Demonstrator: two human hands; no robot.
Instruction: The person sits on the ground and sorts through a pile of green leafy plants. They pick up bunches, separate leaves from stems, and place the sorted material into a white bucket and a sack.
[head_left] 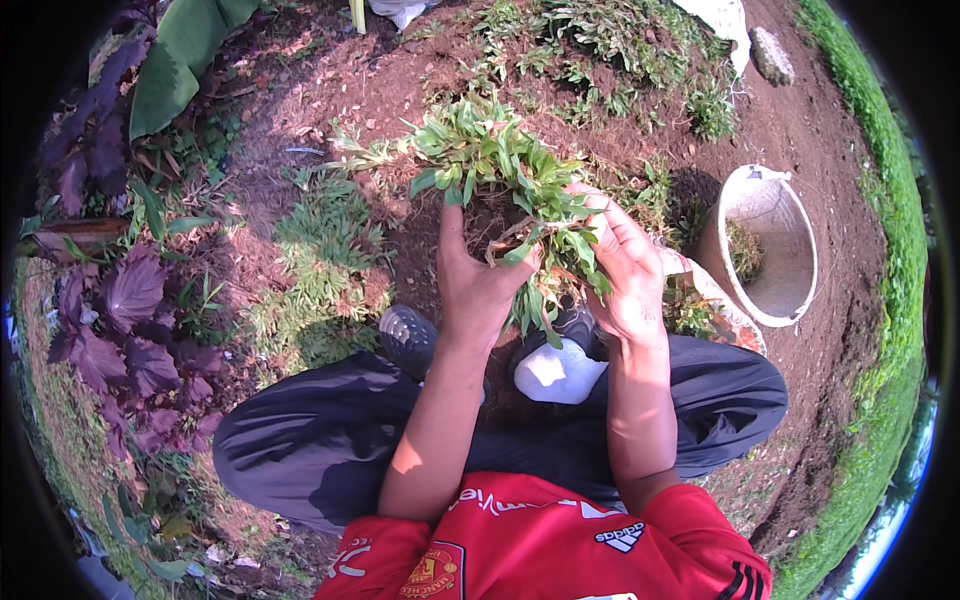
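Between my two hands, raised above my shoes, is a leafy green plant clump point(500, 160) with roots and dark soil showing on its underside. My left hand point(475, 280) grips its near left side, the thumb or a finger reaching up along the edge. On the right side my right hand point(628, 260) holds the clump, its fingers partly covered by leaves. Some stems and leaves hang down between my wrists. Low green plants point(325, 260) grow in the soil left of my hands.
A pale bucket point(768, 245) lies tilted at the right with some plant matter inside. Purple-leaved plants point(130, 320) stand at the left. More green plants point(630, 40) cover a mound at the back. A stone point(772, 55) and a grass strip point(905, 330) are at the right.
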